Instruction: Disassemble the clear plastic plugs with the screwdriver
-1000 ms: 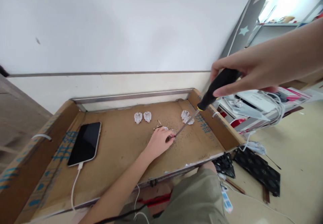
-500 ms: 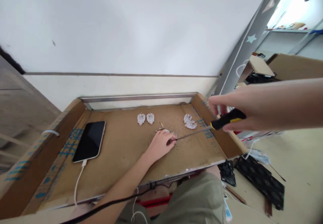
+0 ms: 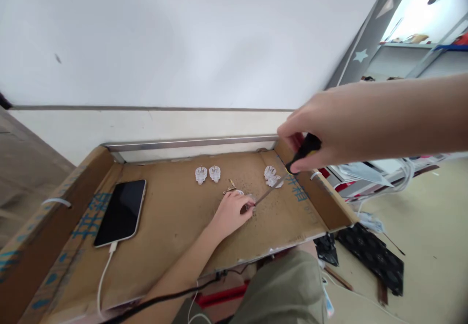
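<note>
Screwdriver [image 3: 305, 150]: slants over the right half of the cardboard tray [image 3: 168, 246], tip at a clear piece [image 3: 251, 199] right of the tray's middle. Right hand [image 3: 310, 126] wraps its black handle, fingers curled round. Likely light, stiff, easily turned; best held by the handle, shaft in line with the work. Left hand [image 3: 231, 213] pinches the clear piece against the cardboard; mostly hidden. Looks like small hard plastic: light, probably slick, could crack under force; grip by its sides, fingertips clear of the blade. Just beyond the left hand, a brass-coloured strip [image 3: 229, 190]. Far side: two clear plug parts [image 3: 207, 174] side by side; farther right, a clear cluster [image 3: 272, 177]. Left: phone [image 3: 120, 212], white cable [image 3: 104, 275] at its near end.
</note>
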`<state>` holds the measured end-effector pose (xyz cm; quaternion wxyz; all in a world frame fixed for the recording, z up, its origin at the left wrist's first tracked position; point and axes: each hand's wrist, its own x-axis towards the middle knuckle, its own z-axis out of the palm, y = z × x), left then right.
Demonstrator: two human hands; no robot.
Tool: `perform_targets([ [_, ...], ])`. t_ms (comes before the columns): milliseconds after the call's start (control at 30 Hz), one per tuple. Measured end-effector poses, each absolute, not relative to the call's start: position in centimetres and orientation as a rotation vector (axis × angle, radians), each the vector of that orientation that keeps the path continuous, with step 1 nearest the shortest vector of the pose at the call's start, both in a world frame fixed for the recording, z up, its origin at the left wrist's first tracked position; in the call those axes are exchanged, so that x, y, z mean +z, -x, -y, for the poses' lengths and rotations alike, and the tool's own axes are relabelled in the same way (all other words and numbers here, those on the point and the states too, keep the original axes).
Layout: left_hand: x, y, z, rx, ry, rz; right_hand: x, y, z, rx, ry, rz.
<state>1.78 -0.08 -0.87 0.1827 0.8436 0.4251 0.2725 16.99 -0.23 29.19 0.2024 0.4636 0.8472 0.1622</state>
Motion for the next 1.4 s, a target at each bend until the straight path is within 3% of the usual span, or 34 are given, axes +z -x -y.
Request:
perform_targets([
  [433, -1.2, -2.0, 0.2, 0.800, -2.371, -1.237, 28.9, -17.7, 1.4, 0.518, -1.452, -2.195],
  [1400, -0.8, -2.0, 0.3, 0.784, -2.356, -1.227, 28.7, -18.1, 1.5, 0.526, -1.347, -2.263],
])
